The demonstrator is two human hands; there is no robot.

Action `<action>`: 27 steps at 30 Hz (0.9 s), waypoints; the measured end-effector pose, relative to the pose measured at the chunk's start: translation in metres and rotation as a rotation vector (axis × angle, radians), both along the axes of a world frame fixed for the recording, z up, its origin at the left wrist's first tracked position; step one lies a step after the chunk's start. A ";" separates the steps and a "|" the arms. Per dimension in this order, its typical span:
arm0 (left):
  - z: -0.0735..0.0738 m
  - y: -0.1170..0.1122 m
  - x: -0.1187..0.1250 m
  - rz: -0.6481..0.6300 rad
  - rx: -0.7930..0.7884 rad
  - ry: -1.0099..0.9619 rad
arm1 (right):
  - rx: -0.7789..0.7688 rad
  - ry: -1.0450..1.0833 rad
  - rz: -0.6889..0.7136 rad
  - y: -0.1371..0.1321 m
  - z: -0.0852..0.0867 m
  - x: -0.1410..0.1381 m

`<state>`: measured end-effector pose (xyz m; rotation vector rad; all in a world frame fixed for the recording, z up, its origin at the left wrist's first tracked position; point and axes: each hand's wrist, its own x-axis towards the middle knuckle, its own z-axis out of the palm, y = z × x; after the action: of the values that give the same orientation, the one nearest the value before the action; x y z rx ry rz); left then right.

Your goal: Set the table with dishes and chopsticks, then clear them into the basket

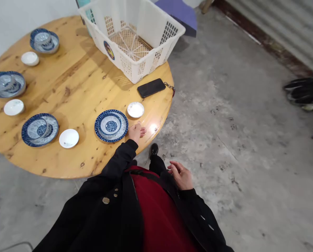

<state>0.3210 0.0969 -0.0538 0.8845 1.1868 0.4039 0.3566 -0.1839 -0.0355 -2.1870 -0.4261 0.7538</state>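
Observation:
My left hand [137,133] rests at the table edge, fingers stretched out and holding nothing. It is just right of a blue-patterned plate [98,135] that carries a matching bowl [111,126]; whether it touches the plate I cannot tell. Right above this hand lies a small white dish [136,110]. My right hand [181,175] hangs in front of my body over the floor, with its fingers loosely bent, apart and free of any object.
The round wooden table [75,87] bears several more blue plates with bowls, such as this plate [27,140], each beside a white dish [69,138]. A phone [151,88] and a white plastic basket [135,68] occupy its right side. Dark gloves [306,92] appear far right.

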 end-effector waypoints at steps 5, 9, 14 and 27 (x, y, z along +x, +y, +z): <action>-0.003 0.016 0.021 0.130 -0.003 0.024 | 0.026 0.011 0.103 0.041 -0.001 0.077; -0.001 0.025 0.032 0.241 -0.019 0.086 | 0.027 0.032 0.247 0.085 0.000 0.145; 0.005 0.022 0.042 0.352 -0.048 0.212 | 0.029 -0.003 0.445 0.141 0.007 0.229; 0.015 0.012 0.045 0.520 -0.090 0.341 | 0.262 -0.151 0.646 0.287 0.051 0.355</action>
<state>0.3661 0.1092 -0.0384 0.5698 1.7445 0.6278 0.7114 0.1027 0.0155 -1.8622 -1.2722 0.8077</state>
